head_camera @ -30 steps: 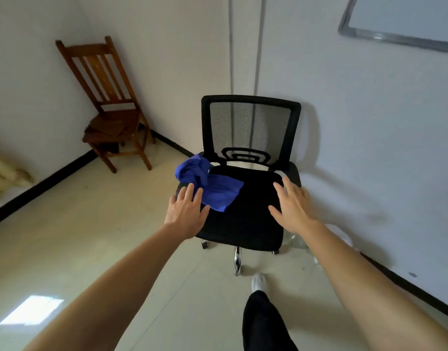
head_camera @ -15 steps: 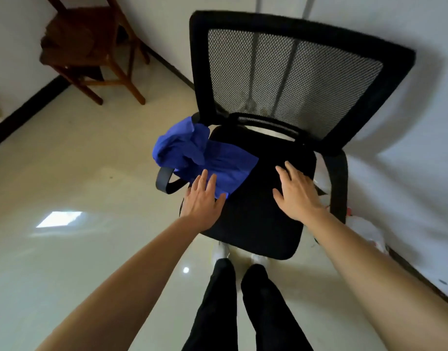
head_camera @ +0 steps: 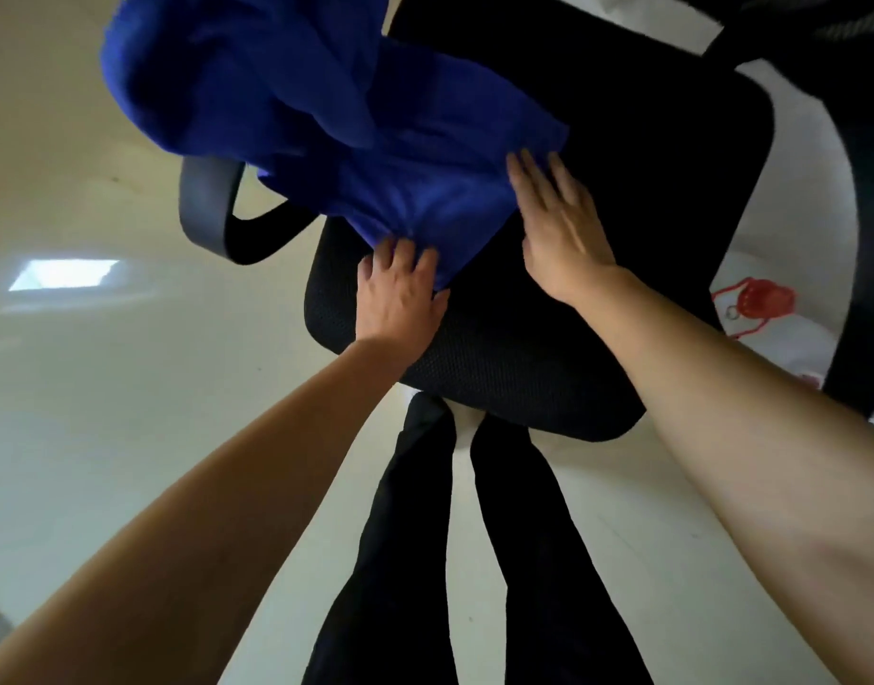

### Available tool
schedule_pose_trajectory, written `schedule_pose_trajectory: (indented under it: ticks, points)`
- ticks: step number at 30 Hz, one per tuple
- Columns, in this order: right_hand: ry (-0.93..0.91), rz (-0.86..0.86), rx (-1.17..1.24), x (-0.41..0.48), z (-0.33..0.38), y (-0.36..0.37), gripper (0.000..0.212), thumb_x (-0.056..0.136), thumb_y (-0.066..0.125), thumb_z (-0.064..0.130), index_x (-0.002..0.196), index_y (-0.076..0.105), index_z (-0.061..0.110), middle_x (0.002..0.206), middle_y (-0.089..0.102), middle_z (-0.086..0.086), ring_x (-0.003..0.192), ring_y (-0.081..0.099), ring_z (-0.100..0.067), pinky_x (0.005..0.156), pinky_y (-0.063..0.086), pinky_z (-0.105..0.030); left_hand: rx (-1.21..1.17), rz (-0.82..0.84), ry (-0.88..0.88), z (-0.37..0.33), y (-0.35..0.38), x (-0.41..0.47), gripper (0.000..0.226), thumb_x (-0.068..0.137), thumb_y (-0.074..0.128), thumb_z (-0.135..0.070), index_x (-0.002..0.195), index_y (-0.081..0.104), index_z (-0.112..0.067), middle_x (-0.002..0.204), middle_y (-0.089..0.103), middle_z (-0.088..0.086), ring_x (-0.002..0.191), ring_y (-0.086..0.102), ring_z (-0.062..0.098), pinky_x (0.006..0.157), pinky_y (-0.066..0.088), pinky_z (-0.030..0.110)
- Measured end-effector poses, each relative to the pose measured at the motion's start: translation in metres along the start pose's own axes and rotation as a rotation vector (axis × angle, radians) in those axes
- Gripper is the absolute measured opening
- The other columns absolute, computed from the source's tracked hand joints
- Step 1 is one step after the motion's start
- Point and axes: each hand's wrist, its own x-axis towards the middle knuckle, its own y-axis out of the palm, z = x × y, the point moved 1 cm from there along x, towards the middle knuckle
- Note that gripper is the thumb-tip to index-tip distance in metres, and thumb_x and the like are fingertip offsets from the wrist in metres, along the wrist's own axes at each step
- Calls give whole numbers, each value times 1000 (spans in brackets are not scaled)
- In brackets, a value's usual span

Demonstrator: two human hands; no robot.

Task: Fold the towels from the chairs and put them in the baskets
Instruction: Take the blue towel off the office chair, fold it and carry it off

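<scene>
**Taking up the towel at the office chair**

The blue towel (head_camera: 375, 140) is lying bunched across the seat (head_camera: 623, 200) and spilling over the armrest (head_camera: 205, 210). The left hand (head_camera: 400, 289) is pinching the near hem, where the cloth is puckering, likely to lift a corner. The right hand (head_camera: 558, 229), fingers straight, is pressing the right edge flat, seemingly to steady it.

Left hand (head_camera: 400, 294) grips the blue towel (head_camera: 356, 116) on the black chair (head_camera: 647, 190); right hand (head_camera: 561, 234) lies flat at its edge.
</scene>
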Motion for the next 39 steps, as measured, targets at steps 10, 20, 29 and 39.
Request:
schedule_pose_trajectory:
  ticks: [10,20,29,39]
  points:
    - [27,112,-2,-44,7,-10,36,102,47,37,107,68,8,105,67,-16,100,58,-39,87,42,-46,-78,136,-34,16,-10,-62,28,92,46,-37,103,52,-12,81,67,13,85,62,34,81,36,39]
    - [380,45,484,-123,-3,-168,56,102,41,54,90,64,5,92,69,-19,93,63,-39,74,42,-37,-151,-328,93,-27,-183,-76,36,96,42,-38,92,61,-7,61,62,16,55,58,38,59,42,35]
    - [56,-502,485,-131,1,-393,24,99,57,29,89,40,17,81,48,1,72,44,-23,63,28,-34,-326,-853,39,-76,-409,-99,25,101,47,-23,90,54,-2,76,61,21,70,55,40,64,31,37]
    - [85,-1007,752,-210,13,-539,11,82,71,20,92,66,20,68,59,20,65,55,-5,61,42,-19,-308,-1137,120,-100,-550,-162,30,103,44,-32,94,53,-6,78,54,12,79,54,37,71,39,42]
